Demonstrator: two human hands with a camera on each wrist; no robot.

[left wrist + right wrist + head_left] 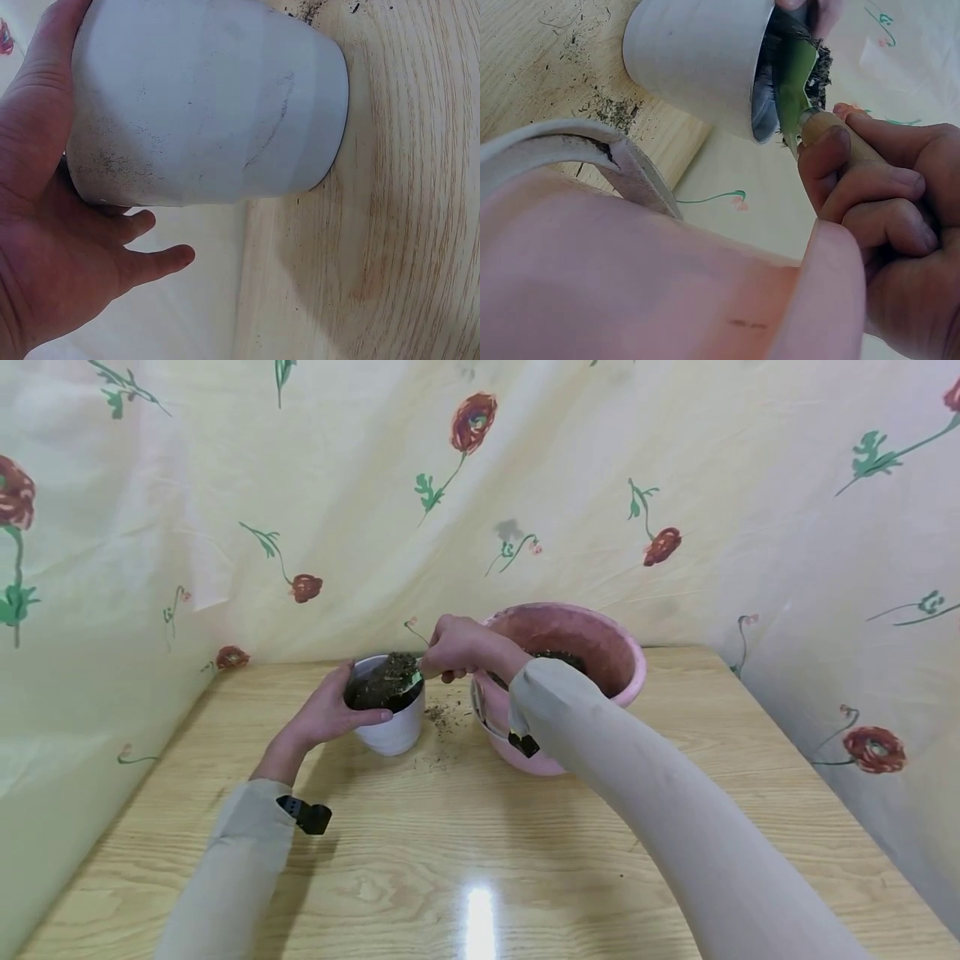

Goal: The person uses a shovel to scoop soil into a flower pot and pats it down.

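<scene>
A white pot stands on the wooden table, dark soil inside it. My left hand holds the pot at its rim from the left, thumb along the near side; two fingertips stick out past the wall in the left wrist view. With curled fingers my right hand grips the wooden handle of a garden trowel. The trowel's green blade is at the pot's mouth, bearing a heap of soil.
Right of the white pot is a larger pink pot, soil inside, with a pale curved handle on its side; my right forearm reaches across it. Soil crumbs lie between the pots. Floral cloth hangs behind and on both sides.
</scene>
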